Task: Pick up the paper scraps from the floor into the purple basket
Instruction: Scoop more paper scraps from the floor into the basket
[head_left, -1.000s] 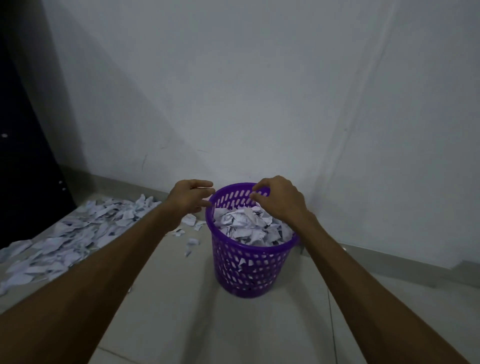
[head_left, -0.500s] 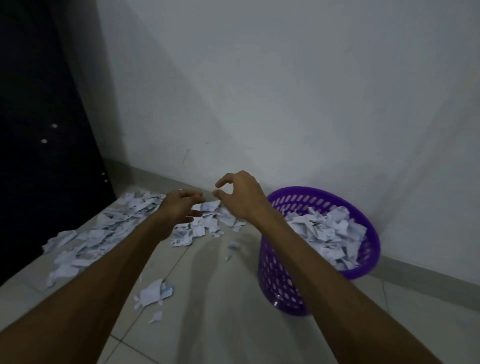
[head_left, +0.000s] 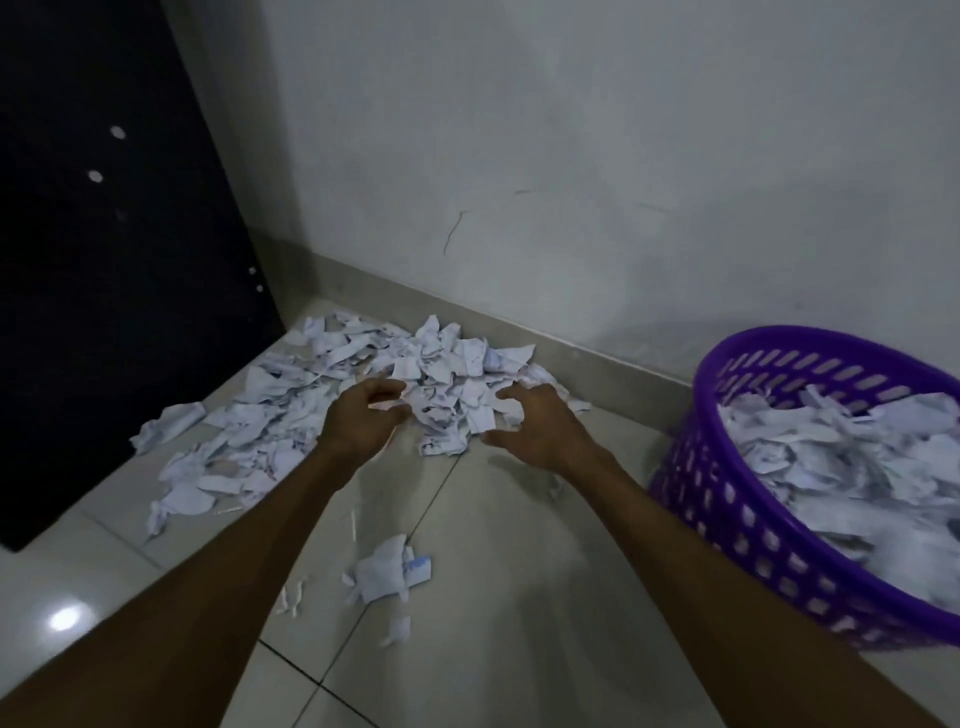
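A heap of white paper scraps (head_left: 441, 374) lies on the tiled floor against the wall's base. My left hand (head_left: 361, 421) hovers at the heap's near left edge with fingers loosely curled and nothing in them. My right hand (head_left: 535, 431) reaches over the heap's near right edge, fingers spread and bent like a claw, holding nothing. The purple basket (head_left: 727, 519) stands at the right, tilted in view and largely filled with scraps. A few loose scraps (head_left: 387, 571) lie on the floor between my forearms.
A dark panel or door (head_left: 104, 260) stands at the left, with more scraps (head_left: 171, 421) strewn along its foot. The white wall (head_left: 571, 156) and its grey skirting close off the far side. Glossy floor tiles run toward me.
Both hands have left the basket and moved left and down to the scrap heap. My view swung left, so the basket now sits at the right edge.
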